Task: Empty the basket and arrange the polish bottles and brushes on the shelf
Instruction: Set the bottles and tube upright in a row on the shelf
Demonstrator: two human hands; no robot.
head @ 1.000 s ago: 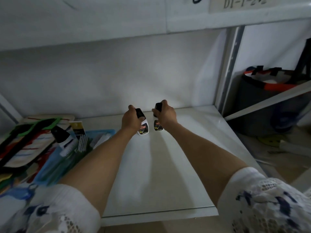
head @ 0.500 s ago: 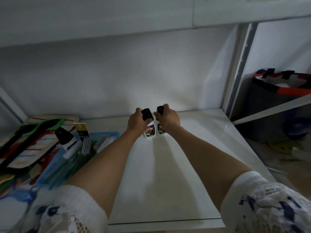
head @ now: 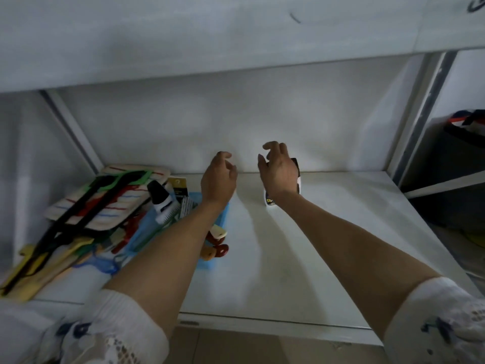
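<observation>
Two bare hands reach over a smooth white shelf [head: 328, 232], both with fingers loosely curled and gripping nothing. The left hand [head: 219, 177] hovers at about 11 o'clock from the middle of the board, its fingers slack and parted, above the far corner of a shallow blue plastic basket [head: 212, 264]. The right hand [head: 278, 172] sits at about 12 o'clock, fingers spread and half bent; behind and below it stand two small polish bottles [head: 270, 200], white-bodied with dark printed labels and a black cap showing at the hand's right edge. Whether the palm touches them I cannot tell, since the hand covers most of them. Another polish bottle [head: 160, 198], white with a tapered black cap, lies tilted in the basket at 9 o'clock, beside white-bristled brushes [head: 187, 206] and a small black and yellow card [head: 178, 186]. Rounded tan and red pieces [head: 217, 243] poke out past the left forearm. Further left lies a flat woven bag [head: 110, 198], cream with red, blue and green stripes and black straps. White lacy sleeves [head: 443, 319] with dark blue marks cover the upper arms. Beyond the grey metal upright at 2 o'clock, a dark bin [head: 462, 143] with an orange rim is partly in view
</observation>
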